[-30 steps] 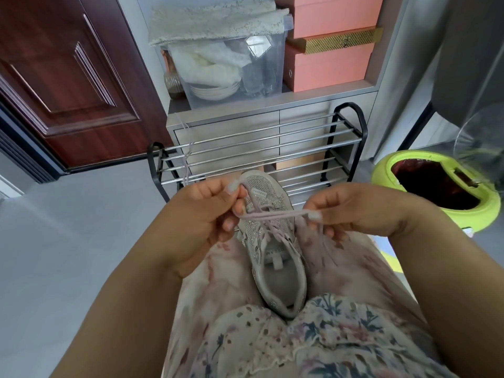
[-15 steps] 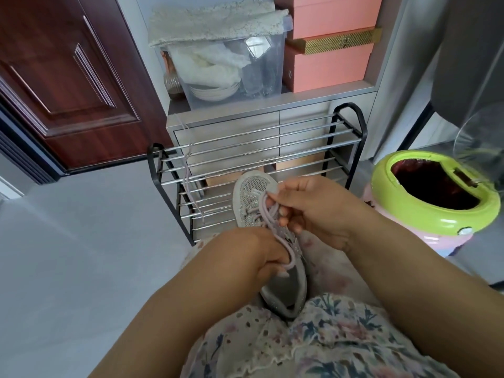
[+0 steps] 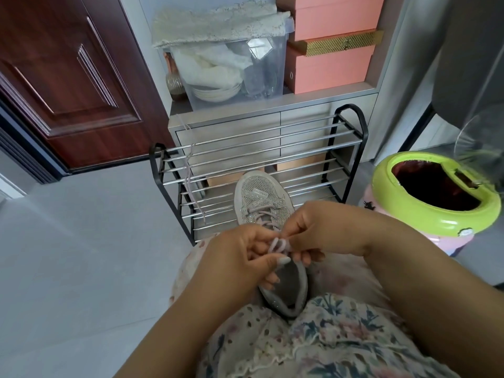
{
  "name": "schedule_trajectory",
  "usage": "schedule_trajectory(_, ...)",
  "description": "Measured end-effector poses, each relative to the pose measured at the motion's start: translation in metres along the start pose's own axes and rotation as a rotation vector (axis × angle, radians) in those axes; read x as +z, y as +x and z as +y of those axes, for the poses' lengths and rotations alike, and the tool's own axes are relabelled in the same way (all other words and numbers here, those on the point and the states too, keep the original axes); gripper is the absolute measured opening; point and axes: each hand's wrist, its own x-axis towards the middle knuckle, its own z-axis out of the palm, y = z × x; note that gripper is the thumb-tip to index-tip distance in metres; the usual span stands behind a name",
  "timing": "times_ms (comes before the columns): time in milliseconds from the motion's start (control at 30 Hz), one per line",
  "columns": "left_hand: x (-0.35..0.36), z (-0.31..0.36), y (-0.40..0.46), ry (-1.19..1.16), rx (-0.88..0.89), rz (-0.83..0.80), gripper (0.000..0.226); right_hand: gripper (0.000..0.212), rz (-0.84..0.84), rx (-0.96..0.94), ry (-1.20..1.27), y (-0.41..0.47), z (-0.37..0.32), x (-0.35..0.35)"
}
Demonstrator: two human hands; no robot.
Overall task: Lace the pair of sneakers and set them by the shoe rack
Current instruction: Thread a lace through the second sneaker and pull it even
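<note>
A grey mesh sneaker (image 3: 259,197) lies on my lap with its toe pointing at the shoe rack (image 3: 272,148). Pale lilac lace (image 3: 278,244) is threaded through its front eyelets and bunched in loops near the tongue. My left hand (image 3: 240,257) pinches those loops from the left, its thumb across the shoe's opening. My right hand (image 3: 316,230) pinches the same lace from the right. A second loose lace (image 3: 191,170) hangs over the left bars of the rack. Only one sneaker is in view.
The black-and-chrome rack stands against a grey cabinet (image 3: 300,110) bearing a clear storage bin (image 3: 229,64) and orange boxes (image 3: 330,66). A green-rimmed bin (image 3: 436,216) sits on the floor at right. A dark red door (image 3: 68,77) is at left, grey floor (image 3: 81,255) beside me.
A second ago my hands pulled the lace taut to both sides. They then crossed over the shoe and now meet at the tongue, holding bunched loops of lace.
</note>
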Motion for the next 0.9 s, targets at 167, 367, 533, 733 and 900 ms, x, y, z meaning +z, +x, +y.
schedule_trajectory(167, 0.008, -0.012, -0.001, -0.056, -0.035, 0.043, 0.013, 0.013, -0.127, 0.043, -0.070, -0.005, 0.002, -0.002)
schedule_trajectory(367, 0.022, -0.029, -0.004, 0.292, 0.075, -0.013, 0.007, 0.016, -0.142, 0.051, -0.107, -0.011, 0.007, -0.013)
schedule_trajectory(533, 0.026, -0.038, 0.003, 0.755, 0.191, -0.210, 0.034, 0.019, -0.124, 0.030, -0.122, -0.013, 0.008, -0.017)
schedule_trajectory(733, 0.011, -0.036, 0.011, 0.522, 0.043, -0.393, 0.026, 0.033, -0.113, -0.001, -0.124, -0.012, 0.006, -0.017)
schedule_trajectory(900, -0.005, -0.022, 0.011, 0.303, -0.004, -0.236, 0.021, 0.027, -0.119, -0.025, -0.208, -0.012, 0.003, -0.018)
